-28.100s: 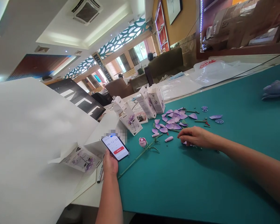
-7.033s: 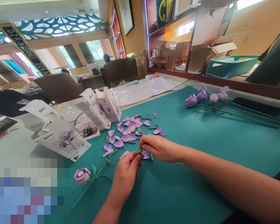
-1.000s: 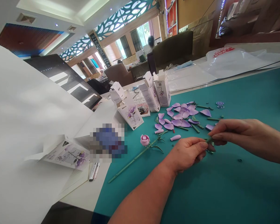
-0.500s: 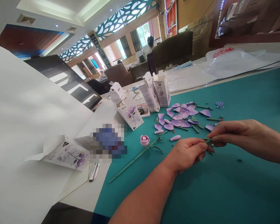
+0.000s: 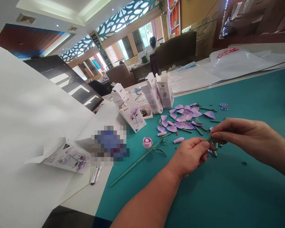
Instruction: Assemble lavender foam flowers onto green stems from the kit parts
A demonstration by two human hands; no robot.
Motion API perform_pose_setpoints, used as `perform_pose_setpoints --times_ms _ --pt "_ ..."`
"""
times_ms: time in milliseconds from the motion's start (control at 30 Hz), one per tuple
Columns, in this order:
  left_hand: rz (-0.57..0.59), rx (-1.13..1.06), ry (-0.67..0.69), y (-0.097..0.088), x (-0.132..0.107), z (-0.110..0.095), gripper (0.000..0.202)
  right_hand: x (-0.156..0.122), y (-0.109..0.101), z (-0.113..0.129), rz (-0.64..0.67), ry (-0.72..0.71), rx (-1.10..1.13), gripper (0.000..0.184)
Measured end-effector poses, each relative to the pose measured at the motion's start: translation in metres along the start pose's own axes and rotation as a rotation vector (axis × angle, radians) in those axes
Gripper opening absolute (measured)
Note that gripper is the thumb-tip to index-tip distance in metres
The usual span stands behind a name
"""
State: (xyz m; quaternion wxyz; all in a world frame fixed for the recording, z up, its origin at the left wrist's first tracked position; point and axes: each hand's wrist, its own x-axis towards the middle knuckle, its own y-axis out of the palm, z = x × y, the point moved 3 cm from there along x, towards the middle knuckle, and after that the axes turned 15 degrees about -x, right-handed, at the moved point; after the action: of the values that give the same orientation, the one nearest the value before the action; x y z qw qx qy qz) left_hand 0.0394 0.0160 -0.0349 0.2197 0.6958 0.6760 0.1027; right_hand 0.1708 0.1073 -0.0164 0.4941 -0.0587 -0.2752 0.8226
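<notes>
My left hand [image 5: 192, 155] is closed, thumb on top, pinching a small green stem piece [image 5: 209, 138]. The thumb and fingertips of my right hand [image 5: 237, 134] pinch the other end of that piece, so most of it is hidden. Just beyond and below the fingers lie short green stem parts [image 5: 215, 153]. Loose purple petals [image 5: 184, 125] are heaped on the teal mat [image 5: 204, 196] past my left hand. Left of that hand lies a long green stem [image 5: 130, 171] with a pink flower bud [image 5: 147, 142] at its upper end.
White flower boxes [image 5: 134, 115] stand open along the mat's far edge, and another box [image 5: 71, 156] leans at the left. Markers [image 5: 96, 175] lie beside the mat. Purple ring parts [image 5: 224, 105] sit at the back right, a small dark ring [image 5: 244, 163] nearer. A plastic bag [image 5: 239, 63] lies behind.
My right hand has shifted slightly left and up, its fingertips closer to my left thumb. More of the green stem parts below the fingers now show.
</notes>
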Motion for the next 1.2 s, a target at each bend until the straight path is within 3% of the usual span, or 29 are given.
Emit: perform_pose_setpoints --times_ms 467,867,1200 --pt "-0.095 0.000 0.016 0.0030 -0.0007 0.0018 0.020 -0.0008 0.0051 0.0022 -0.014 0.021 -0.024 0.038" --pt "-0.096 0.002 0.025 0.0021 0.0009 0.0035 0.021 0.0015 0.0071 -0.0018 -0.041 0.010 -0.017 0.047" --pt "-0.071 0.035 0.009 -0.0004 0.0008 0.0004 0.024 0.0032 0.0097 -0.0024 0.060 0.025 0.058 0.045"
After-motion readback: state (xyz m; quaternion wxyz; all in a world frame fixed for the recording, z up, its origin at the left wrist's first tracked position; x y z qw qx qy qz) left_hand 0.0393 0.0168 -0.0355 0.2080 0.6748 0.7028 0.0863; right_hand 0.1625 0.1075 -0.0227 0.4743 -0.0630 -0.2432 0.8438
